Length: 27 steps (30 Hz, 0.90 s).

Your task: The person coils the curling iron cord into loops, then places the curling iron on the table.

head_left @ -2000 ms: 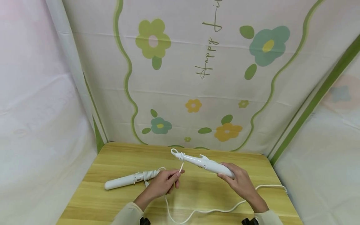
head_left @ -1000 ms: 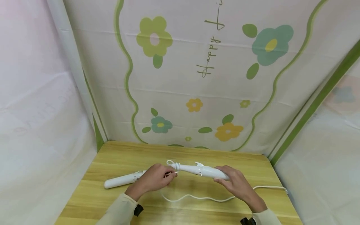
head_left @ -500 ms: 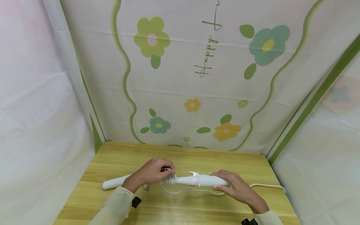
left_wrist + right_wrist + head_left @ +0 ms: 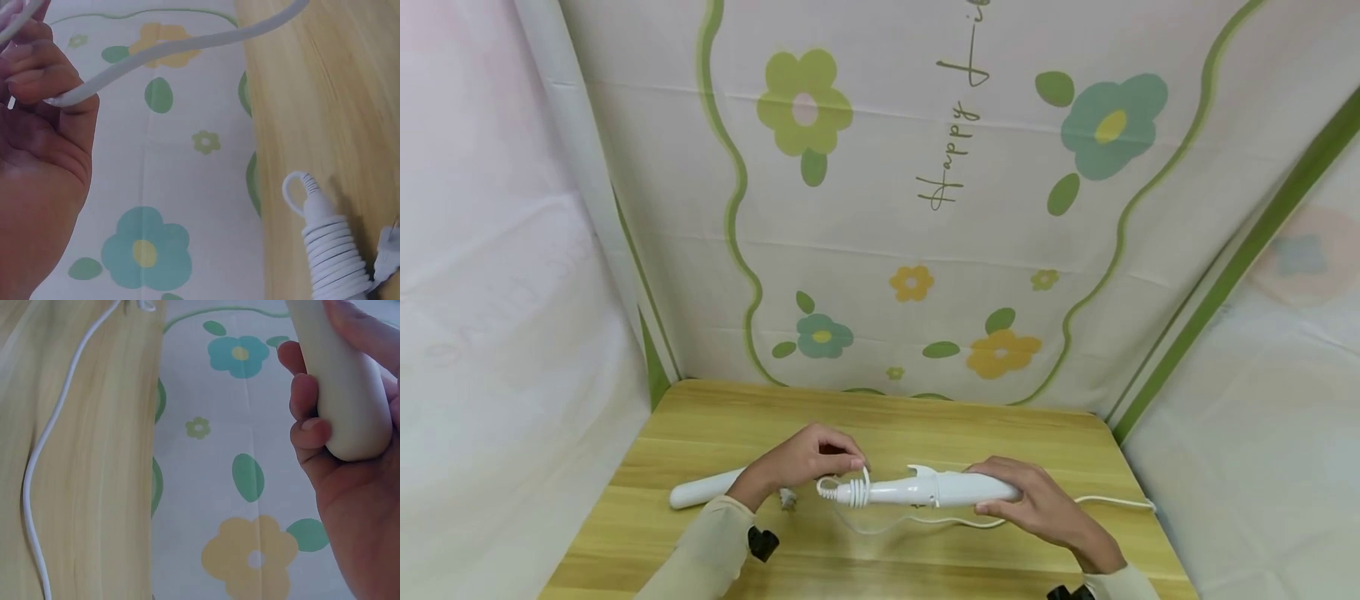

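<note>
My right hand (image 4: 1032, 502) grips the thick, rounded end of a white curling iron (image 4: 955, 489), held nearly level above the table. In the right wrist view its smooth body (image 4: 350, 394) lies against the palm with fingers curled round it. A few turns of white cord circle the narrow handle end. There, my left hand (image 4: 801, 458) pinches the cord (image 4: 866, 478) between thumb and fingers; the left wrist view shows the cord (image 4: 169, 48) running out from the curled fingers. A second white curling iron (image 4: 706, 489) lies on the table, partly hidden by the left arm.
The second iron's handle (image 4: 334, 256) is wrapped tightly in its own cord, with a plug (image 4: 389, 253) beside it. A loose white cord (image 4: 1112, 499) trails across the wooden table (image 4: 737, 408) to the right. Flower-printed fabric walls (image 4: 910, 333) stand behind and at the sides.
The held curling iron has come lower, towards me and slightly left, and turned level. My left hand has moved to its handle end with the cord. Less loose cord lies across the table.
</note>
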{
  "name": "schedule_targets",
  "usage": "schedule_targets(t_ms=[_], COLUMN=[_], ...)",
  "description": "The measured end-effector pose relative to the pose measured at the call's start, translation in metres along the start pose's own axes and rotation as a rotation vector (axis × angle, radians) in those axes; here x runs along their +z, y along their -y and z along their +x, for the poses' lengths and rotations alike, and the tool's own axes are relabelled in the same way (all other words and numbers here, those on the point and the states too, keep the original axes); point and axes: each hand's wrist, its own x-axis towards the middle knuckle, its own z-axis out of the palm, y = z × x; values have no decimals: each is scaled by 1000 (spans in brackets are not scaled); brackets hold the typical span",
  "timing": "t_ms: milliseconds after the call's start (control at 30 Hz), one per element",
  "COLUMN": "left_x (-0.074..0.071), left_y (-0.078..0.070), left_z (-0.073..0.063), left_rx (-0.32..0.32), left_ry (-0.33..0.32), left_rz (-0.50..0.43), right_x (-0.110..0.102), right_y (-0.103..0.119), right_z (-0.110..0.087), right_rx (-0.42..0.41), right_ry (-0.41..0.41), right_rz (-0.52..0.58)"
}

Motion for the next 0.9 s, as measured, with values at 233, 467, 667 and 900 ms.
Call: schedule_targets(t_ms=[233, 467, 667, 900], left_x=[11, 35, 52, 63], left_y=[15, 21, 21, 15], left_z=[1, 2, 3, 6], left_rx=[-5, -108, -177, -183], left_ry=[-43, -230, -296, -353], left_rz=[-189, -227, -235, -81], right_x=[-1, 3, 7, 11], right_y=[1, 0, -1, -2], right_z=[2, 6, 7, 11], right_rx=[25, 52, 93, 116], right_ry=[-27, -156, -208, -257], right_rz=[58, -15, -77, -159])
